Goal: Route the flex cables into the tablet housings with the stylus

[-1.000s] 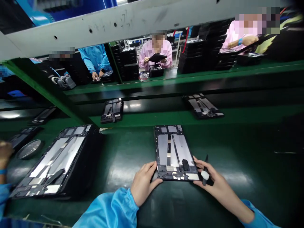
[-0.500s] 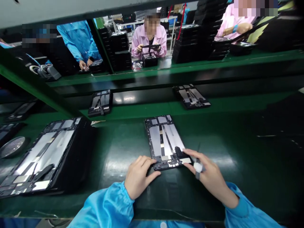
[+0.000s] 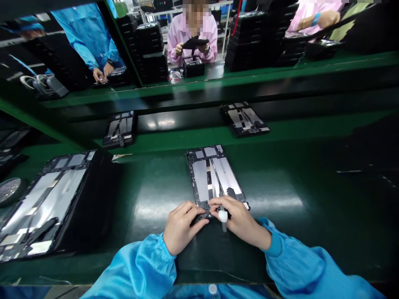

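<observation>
An opened tablet lies on the green bench in front of me, its silver inner plates and flat cables showing. My left hand grips its lower left corner between fingers and thumb. Over the lower edge is my right hand, fingertips drawn together in a pinch near the left fingertips. Whatever the pinch holds, if anything, is too small to make out. A white pad on a grey band sits on a right-hand finger. The right hand hides part of the tablet's lower end.
At left stands a stack of opened tablets, with a round metal dish beyond it. Two more opened tablets lie on the strip behind. Across the bench, a person in pink holds a dark panel.
My right hand has moved left from the tablet's lower right corner to its lower middle, and its fingers have closed together. My left hand stays at the lower left corner.
</observation>
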Demonstrator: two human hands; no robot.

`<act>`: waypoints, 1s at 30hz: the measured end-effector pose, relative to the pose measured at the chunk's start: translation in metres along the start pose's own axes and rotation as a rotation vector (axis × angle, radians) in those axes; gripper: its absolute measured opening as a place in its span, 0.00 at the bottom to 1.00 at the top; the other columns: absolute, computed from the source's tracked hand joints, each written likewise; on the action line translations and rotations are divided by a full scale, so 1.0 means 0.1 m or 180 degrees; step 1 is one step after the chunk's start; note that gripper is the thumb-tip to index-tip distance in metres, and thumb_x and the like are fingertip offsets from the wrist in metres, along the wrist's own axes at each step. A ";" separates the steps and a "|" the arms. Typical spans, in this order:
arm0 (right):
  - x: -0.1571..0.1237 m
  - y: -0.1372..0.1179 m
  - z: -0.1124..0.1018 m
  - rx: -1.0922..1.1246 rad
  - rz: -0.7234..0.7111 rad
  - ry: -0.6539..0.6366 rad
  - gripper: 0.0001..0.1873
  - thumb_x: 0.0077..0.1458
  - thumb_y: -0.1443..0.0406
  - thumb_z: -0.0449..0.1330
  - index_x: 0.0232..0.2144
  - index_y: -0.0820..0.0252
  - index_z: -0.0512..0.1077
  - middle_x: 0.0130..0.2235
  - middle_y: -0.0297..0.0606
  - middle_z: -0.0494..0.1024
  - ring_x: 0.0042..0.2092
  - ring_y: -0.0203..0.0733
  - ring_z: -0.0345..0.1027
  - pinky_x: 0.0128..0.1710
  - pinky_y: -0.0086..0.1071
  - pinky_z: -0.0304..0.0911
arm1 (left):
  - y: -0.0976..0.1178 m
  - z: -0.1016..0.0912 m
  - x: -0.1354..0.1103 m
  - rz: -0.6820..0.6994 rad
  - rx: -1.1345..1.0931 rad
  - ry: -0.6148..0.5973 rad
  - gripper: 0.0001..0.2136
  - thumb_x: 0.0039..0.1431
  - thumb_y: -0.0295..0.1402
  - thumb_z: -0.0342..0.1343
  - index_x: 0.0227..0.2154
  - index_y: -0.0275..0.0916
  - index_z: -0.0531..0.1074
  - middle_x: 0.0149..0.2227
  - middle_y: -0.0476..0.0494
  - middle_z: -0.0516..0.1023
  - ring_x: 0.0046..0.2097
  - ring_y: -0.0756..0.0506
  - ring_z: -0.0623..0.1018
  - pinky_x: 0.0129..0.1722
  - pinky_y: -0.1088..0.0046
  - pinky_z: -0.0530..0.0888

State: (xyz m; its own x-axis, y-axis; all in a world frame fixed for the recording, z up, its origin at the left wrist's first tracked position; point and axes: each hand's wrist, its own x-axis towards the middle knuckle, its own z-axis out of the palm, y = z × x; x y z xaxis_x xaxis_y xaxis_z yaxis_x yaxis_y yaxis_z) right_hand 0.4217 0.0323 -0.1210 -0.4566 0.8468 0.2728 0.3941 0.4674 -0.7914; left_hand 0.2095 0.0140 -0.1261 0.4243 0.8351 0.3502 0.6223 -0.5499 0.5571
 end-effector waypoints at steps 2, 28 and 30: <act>0.00 -0.01 -0.02 0.0057 0.0040 -0.0034 0.13 0.60 0.74 0.57 0.46 0.56 0.70 0.35 0.37 0.78 0.38 0.46 0.73 0.37 0.37 0.68 | -0.01 0.01 -0.01 0.0092 0.0104 0.0033 0.09 0.67 0.38 0.53 0.39 0.41 0.75 0.33 0.46 0.75 0.36 0.48 0.76 0.34 0.74 0.73; 0.01 -0.05 -0.04 0.0183 0.0103 -0.0181 0.20 0.57 0.77 0.56 0.49 0.54 0.68 0.34 0.34 0.79 0.40 0.45 0.73 0.42 0.38 0.66 | 0.09 0.02 0.01 -0.0361 -0.0284 -0.0205 0.08 0.67 0.36 0.53 0.35 0.41 0.76 0.33 0.47 0.74 0.36 0.49 0.76 0.33 0.75 0.73; 0.00 -0.06 -0.02 0.0138 0.0071 -0.0151 0.23 0.55 0.79 0.55 0.49 0.53 0.68 0.35 0.34 0.78 0.39 0.45 0.72 0.42 0.39 0.65 | 0.10 0.01 -0.02 -0.0129 0.0080 -0.0142 0.07 0.67 0.33 0.53 0.37 0.41 0.76 0.33 0.47 0.74 0.35 0.49 0.76 0.32 0.76 0.72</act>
State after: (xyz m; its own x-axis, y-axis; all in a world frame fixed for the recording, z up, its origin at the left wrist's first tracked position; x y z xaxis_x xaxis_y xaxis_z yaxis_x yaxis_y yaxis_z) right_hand 0.4211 0.0299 -0.1156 -0.4858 0.8434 0.2295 0.3700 0.4363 -0.8202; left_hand 0.2157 0.0069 -0.1224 0.4269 0.8553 0.2936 0.6556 -0.5164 0.5509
